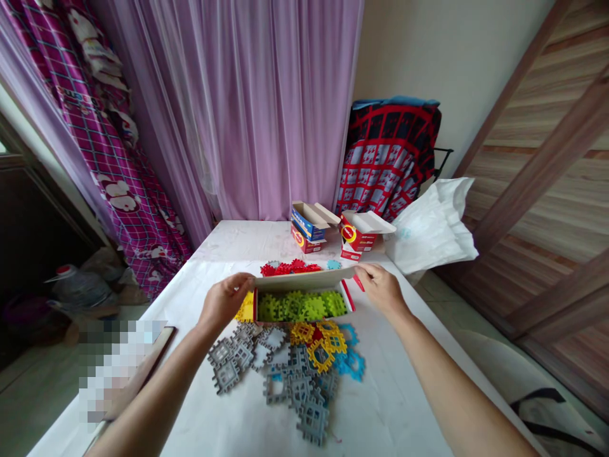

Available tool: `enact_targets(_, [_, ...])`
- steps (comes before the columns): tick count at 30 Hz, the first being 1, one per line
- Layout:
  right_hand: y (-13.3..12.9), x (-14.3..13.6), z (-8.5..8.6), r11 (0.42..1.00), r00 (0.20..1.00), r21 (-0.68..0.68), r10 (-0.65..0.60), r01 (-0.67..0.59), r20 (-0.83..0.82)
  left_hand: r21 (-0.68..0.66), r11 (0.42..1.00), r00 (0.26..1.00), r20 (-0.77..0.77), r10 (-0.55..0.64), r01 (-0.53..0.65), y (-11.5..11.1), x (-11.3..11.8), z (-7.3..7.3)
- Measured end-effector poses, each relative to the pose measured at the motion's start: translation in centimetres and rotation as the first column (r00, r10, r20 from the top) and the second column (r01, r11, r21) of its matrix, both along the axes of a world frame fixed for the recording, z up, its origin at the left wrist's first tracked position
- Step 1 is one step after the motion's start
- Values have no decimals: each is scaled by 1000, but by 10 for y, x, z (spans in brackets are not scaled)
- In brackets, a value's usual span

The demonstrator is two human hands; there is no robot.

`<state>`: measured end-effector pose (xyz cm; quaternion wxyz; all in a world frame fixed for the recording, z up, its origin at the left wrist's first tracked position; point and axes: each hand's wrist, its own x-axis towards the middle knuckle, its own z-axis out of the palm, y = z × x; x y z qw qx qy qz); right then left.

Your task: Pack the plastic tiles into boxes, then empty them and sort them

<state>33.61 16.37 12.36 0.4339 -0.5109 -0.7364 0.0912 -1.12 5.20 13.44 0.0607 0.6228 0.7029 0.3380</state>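
Undersides of the green pieces (299, 306) out of sight inside the box (349, 296); red pieces (295, 268) beyond partly masked by its raised flap (304, 278). Fine print on the far red carton (364, 239) too small to read; flat object (124, 368) at table's left edge obscured by pixelation. Left forearm (164, 381), right forearm (451, 368) and wooden door (537, 209) cut off by the frame.

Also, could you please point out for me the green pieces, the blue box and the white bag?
Green pieces (301, 307): head view, middle of the row.
Blue box (304, 225): head view, on its printed long side.
White bag (434, 227): head view, middle of its crumpled side.
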Motion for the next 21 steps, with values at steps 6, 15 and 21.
enact_targets(6, [59,-36,21,955,971,-265,-73,134,226,-148,976,987,10,163,-160,65,-8,10])
enact_targets(15, [71,-40,-36,916,987,-398,16,50,161,-342,933,992,-100,80,-110,72,-20,-42])
enact_targets(21, [49,-1,-30,933,841,-118,357,-339,406,-285,949,956,-215,-197,131,51,-30,-24])
